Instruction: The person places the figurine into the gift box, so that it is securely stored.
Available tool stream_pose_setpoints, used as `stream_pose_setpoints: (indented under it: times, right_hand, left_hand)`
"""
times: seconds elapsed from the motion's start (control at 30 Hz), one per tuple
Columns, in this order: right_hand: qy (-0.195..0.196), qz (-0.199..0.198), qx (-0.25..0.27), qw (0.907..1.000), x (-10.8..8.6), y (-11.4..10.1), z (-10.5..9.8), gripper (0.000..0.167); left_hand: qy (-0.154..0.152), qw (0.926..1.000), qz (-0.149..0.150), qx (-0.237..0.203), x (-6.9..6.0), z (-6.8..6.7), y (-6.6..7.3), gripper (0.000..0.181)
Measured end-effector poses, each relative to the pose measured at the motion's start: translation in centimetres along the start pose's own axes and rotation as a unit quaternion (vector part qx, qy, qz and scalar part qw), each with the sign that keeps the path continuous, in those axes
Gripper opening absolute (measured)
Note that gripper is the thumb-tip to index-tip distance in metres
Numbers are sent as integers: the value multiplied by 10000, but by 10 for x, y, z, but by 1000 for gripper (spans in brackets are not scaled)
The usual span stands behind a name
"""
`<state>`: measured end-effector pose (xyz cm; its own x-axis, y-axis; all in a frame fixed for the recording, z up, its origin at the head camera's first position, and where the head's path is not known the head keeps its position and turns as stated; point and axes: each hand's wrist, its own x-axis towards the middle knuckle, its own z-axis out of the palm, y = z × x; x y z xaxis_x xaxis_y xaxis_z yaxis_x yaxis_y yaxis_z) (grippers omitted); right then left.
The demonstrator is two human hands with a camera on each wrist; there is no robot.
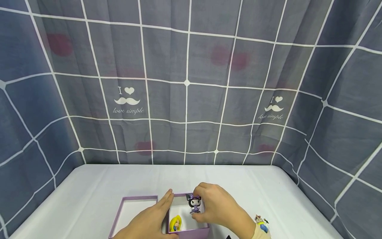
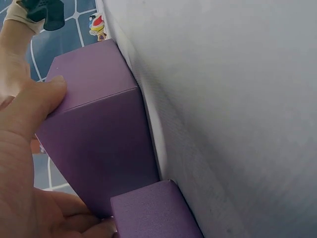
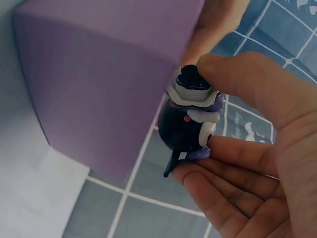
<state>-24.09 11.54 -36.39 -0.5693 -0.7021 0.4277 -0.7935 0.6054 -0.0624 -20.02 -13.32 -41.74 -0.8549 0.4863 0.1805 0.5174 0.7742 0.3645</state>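
Thumb and fingertips of the right hand (image 1: 216, 205) pinch a black-and-purple figurine (image 1: 195, 204), the grip closed just far enough to hold it by its side. In the head view the figurine is upright, its white face toward the camera, over the right part of an open purple box (image 1: 194, 234). The right wrist view gives what the head view hides: the figurine's dark back, the thumb at one end, the fingers at the other, and the tall wall of the box close beside it.

The left hand (image 1: 150, 220) spans the left side of the box, its grip spread wide and holding the walls. The left wrist view shows the thumb flat on one outer face and curled fingers at another, with a second purple piece (image 2: 153, 213) just beside.

Only the head view looks into the box, where a yellow-haired figurine (image 1: 175, 223) is in the near left corner. There too, a shallow purple-rimmed tray (image 1: 140, 198) lies left on the white surface (image 1: 268, 186), and a blue-and-yellow figurine (image 1: 261, 224) lies near the right sleeve (image 1: 261, 232).
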Motion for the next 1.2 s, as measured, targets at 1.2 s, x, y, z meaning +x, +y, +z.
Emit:
stream_pose_setpoints:
  times: [1.2]
  right_hand:
    - [-965, 78, -791, 9922, 22, -14, 54, 42]
  left_hand:
    - [94, 9999, 129, 19, 0, 1, 0, 117]
